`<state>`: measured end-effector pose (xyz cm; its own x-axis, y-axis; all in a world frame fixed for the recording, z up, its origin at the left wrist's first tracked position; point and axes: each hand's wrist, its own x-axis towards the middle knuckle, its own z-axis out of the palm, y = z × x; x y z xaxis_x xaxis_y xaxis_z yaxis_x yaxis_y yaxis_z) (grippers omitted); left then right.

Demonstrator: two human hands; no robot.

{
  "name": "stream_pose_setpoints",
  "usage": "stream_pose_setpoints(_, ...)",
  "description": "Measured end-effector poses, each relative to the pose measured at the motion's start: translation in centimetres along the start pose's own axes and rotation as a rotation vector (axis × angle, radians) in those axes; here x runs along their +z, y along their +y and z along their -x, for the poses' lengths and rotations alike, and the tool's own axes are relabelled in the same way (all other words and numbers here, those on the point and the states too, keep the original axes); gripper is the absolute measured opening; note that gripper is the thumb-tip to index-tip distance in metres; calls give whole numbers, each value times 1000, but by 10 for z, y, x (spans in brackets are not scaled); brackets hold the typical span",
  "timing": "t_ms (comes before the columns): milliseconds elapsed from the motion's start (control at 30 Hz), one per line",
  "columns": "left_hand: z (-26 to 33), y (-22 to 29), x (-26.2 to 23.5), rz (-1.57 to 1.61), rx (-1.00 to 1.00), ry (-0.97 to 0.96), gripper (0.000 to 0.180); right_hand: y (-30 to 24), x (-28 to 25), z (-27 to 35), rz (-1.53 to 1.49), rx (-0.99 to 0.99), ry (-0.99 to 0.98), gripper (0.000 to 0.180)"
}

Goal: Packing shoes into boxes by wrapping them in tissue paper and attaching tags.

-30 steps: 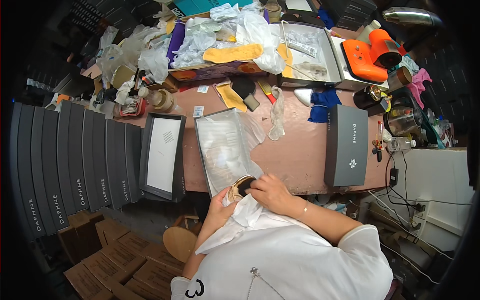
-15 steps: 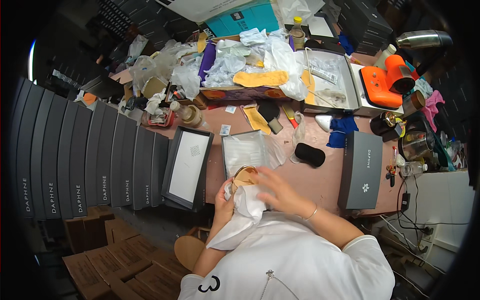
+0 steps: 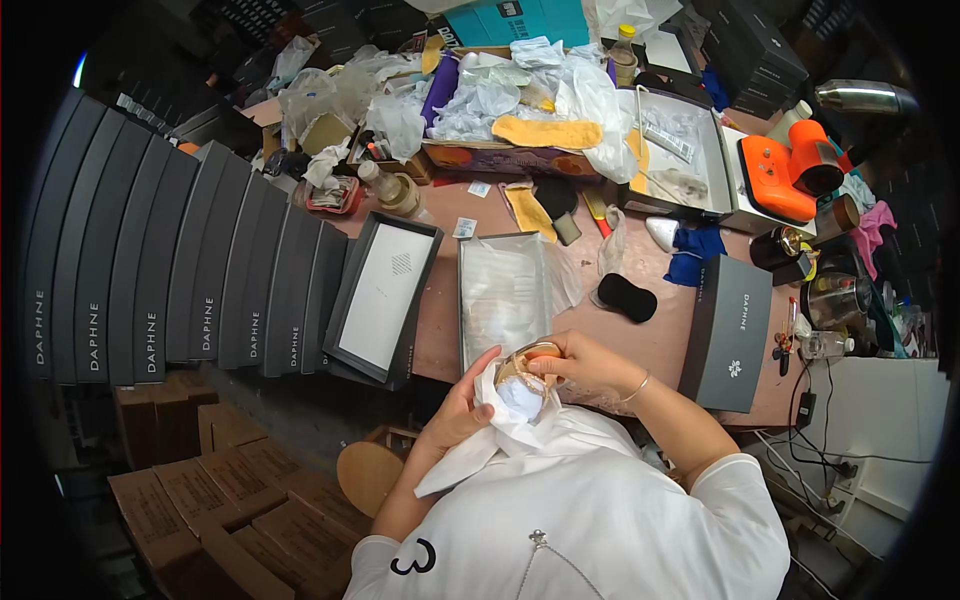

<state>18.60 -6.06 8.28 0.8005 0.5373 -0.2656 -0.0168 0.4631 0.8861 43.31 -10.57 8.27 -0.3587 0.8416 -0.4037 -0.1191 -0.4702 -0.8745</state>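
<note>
The left hand (image 3: 462,408) curls loosely round the white wrap (image 3: 468,450); the right hand's (image 3: 592,363) bent fingers hold the gold shoe (image 3: 508,374); between both hands, it looks only part wrapped; the lidless grey box (image 3: 462,300) waits on the worktop (image 3: 662,342).

We record a bench (image 3: 668,335) with a worn, pinkish-brown top. Below its left side we find a wooden stool (image 3: 372,478) with a round seat, near brown cartons (image 3: 195,490) standing on a dark grey floor (image 3: 320,415). At right we note a white panel (image 3: 885,395); whether wall or furniture, we cannot tell. We observe a narrow bright light (image 3: 80,69) at upper left, amid deep shadow.
</note>
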Motion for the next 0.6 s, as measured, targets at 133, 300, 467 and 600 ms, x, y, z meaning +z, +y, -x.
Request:
stream_pose_setpoints(133,15,-4,-18,48,-326,333,63,8,-1,15,-32,-18,42,30)
stream_pose_setpoints(300,37,-35,-39,125,-387,378,39,31,-9,21,-205,-105,146,28)
stream_pose_setpoints(467,30,-70,-62,213,-238,340,28,43,-22,35,-250,-224,255,29)
stream_pose_setpoints(600,20,-59,-74,197,-190,561,22,31,-47,54,-193,-254,432,28)
